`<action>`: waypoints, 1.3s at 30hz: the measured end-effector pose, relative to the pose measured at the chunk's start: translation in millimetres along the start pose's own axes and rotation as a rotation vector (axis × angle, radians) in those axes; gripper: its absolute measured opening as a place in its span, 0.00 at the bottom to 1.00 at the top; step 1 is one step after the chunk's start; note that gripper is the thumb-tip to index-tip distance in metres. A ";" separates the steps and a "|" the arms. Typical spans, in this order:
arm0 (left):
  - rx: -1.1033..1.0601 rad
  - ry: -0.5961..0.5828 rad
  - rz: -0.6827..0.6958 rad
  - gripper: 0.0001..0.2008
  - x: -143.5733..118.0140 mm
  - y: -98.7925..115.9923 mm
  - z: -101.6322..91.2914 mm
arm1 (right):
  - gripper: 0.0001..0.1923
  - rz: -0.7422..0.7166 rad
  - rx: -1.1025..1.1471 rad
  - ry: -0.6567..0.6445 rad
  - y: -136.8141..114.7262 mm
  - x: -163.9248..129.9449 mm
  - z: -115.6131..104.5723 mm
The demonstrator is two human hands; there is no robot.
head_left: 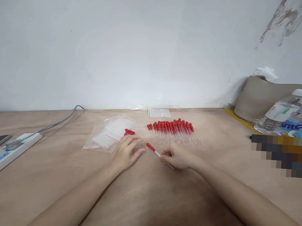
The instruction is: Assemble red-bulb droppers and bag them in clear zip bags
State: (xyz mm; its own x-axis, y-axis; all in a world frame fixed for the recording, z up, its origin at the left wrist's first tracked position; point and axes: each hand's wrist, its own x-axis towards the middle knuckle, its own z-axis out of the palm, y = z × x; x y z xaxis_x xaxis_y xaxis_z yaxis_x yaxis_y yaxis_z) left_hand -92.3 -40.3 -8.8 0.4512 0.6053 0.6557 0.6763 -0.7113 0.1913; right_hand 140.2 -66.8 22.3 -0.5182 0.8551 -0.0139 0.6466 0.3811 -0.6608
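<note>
Between thumb and fingers my right hand (177, 156) pinches the clear tube of a dropper (151, 147), whose red rubber bulb points up and left. My left hand (129, 151) lies low over the table with fingers spread and thumb out, just left of that bulb. Beyond its fingertips are a few loose red rubber bulbs (129, 132) and some small clear pieces (140, 144), too small to make out. Behind my right hand lies a row of several droppers (173, 126), red bulbs toward the wall and clear tubes toward me.
Clear zip bags (106, 134) with white sheets lie at the left, and another small bag (159, 113) lies by the wall. A white power strip (13, 155) with a grey cable (59, 121) is far left. Water bottles (279, 113) and a grey-brown container (252, 97) stand at the right.
</note>
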 end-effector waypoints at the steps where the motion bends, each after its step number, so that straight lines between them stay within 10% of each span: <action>1: 0.052 0.043 -0.066 0.14 1.6 -6.2 -0.8 | 0.14 0.047 0.066 -0.006 2.8 5.3 -3.1; 10: 0.114 0.081 -0.317 0.06 4.4 -43.1 1.6 | 0.13 0.390 -0.203 0.495 -0.2 88.7 -0.7; 24: 0.229 -0.010 -0.250 0.06 3.4 -43.4 6.6 | 0.15 0.324 -0.501 0.543 1.5 99.4 22.2; 39: 0.205 0.070 -0.204 0.14 2.2 -28.8 3.2 | 0.12 0.507 -0.367 0.288 -35.2 127.0 31.7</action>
State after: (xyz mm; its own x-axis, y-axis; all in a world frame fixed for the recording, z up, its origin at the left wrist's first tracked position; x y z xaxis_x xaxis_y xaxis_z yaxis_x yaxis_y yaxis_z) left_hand -108.8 -17.3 -15.2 0.2576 0.6970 0.6692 0.8555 -0.4864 0.1772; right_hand 33.8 17.2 20.0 0.0350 0.9992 -0.0207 0.9438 -0.0398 -0.3280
